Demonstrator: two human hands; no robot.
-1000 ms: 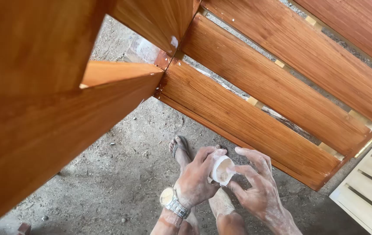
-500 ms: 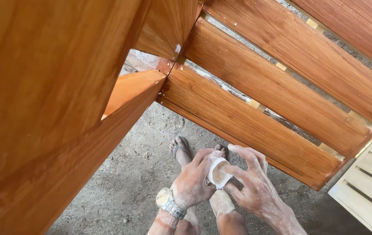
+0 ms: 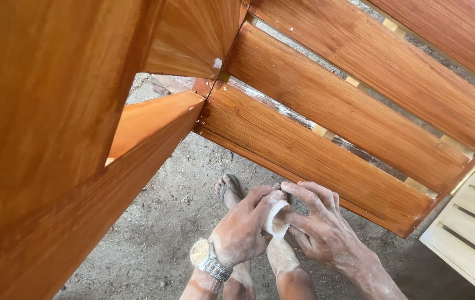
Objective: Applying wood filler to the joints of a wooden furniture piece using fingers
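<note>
Head view: the left hand (image 3: 242, 233) cups a small white tub (image 3: 276, 218) from the side while the right hand (image 3: 320, 229) pinches its top edge, both dusted with pale powder, low over the dirt floor (image 3: 154, 222) and the person's sandalled feet. Chalky fingers could lose the tub, in my judgement, spilling it onto the dirt. No label shows on it. Above hang orange varnished slats (image 3: 326, 111); a pale unfinished slatted piece (image 3: 471, 233) sits at right.

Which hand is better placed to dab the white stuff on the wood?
Probably the right hand: its fingers sit at the open mouth of the small white round container, nearer the varnished orange-brown wooden slats. The left hand cradles the container.
</note>
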